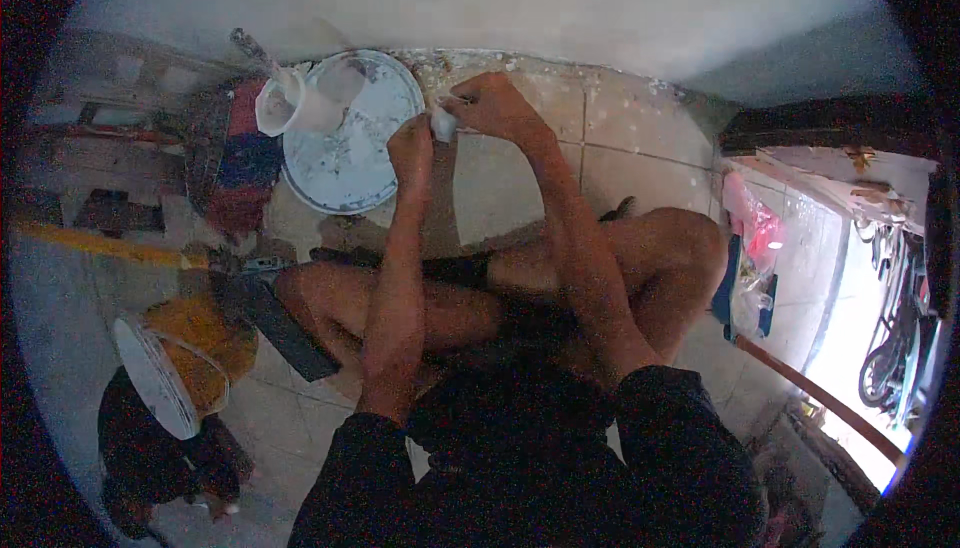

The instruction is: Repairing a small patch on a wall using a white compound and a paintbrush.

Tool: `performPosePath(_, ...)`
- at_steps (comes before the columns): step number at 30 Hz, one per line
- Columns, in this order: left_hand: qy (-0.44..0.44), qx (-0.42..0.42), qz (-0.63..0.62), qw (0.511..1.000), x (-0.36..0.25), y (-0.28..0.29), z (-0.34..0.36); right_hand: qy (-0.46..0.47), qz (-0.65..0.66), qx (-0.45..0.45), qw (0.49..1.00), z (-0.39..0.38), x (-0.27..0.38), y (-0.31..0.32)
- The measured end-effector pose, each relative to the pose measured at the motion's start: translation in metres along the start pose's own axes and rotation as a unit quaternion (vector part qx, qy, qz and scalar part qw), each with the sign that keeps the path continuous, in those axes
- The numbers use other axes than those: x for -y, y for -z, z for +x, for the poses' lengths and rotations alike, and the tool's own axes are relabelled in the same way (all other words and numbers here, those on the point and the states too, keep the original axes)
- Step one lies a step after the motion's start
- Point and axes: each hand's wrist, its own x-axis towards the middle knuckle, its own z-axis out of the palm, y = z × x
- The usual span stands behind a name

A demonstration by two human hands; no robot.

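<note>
Both of my hands are raised close together in front of my crossed legs, near the wall. Between them is a small whitish object [444, 126], too small and blurred to name. My left hand [409, 148] is closed at its left side, fingers curled against it. On the other side my right hand [490, 108] pinches at its top with bent fingers. Just left of the hands lies a round white lid [345, 163] with grey smears. A white plastic cup [274, 111] stands at the lid's left edge, and a paint-flecked handle [250, 45] sticks out of it.
A paint-spattered wall foot [560, 60] runs beyond the hands. A red and dark blue cloth [245, 158] lies left of the lid. Behind on the left is a yellow bucket [205, 348] with a white lid [155, 378]. To the right, a pink plastic bag [755, 223] lies near a bright doorway.
</note>
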Motion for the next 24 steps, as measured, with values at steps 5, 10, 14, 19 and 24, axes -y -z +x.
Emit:
performPosePath(5, -0.002, 0.020, -0.035, 0.999, -0.012, 0.008, -0.009, 0.023, -0.001, 0.051, 0.998, 0.001, 0.003, -0.002)
performPosePath(10, -0.061, -0.022, -0.152, 0.986, 0.003, 0.009, 0.001, 0.003, -0.068, 0.119, 0.991, 0.005, 0.021, -0.002)
performPosePath(14, -0.002, -0.002, -0.180, 0.984, -0.011, 0.008, -0.007, 0.111, -0.128, 0.010, 0.985, -0.002, 0.008, -0.006)
performPosePath(19, -0.032, -0.028, -0.177, 0.983, -0.018, 0.009, -0.007, 0.168, -0.213, -0.030, 0.962, -0.004, 0.010, -0.009)
performPosePath(24, -0.087, -0.029, -0.179, 0.980, -0.011, 0.009, -0.002, 0.129, -0.281, 0.027, 0.951, -0.005, 0.025, 0.000)
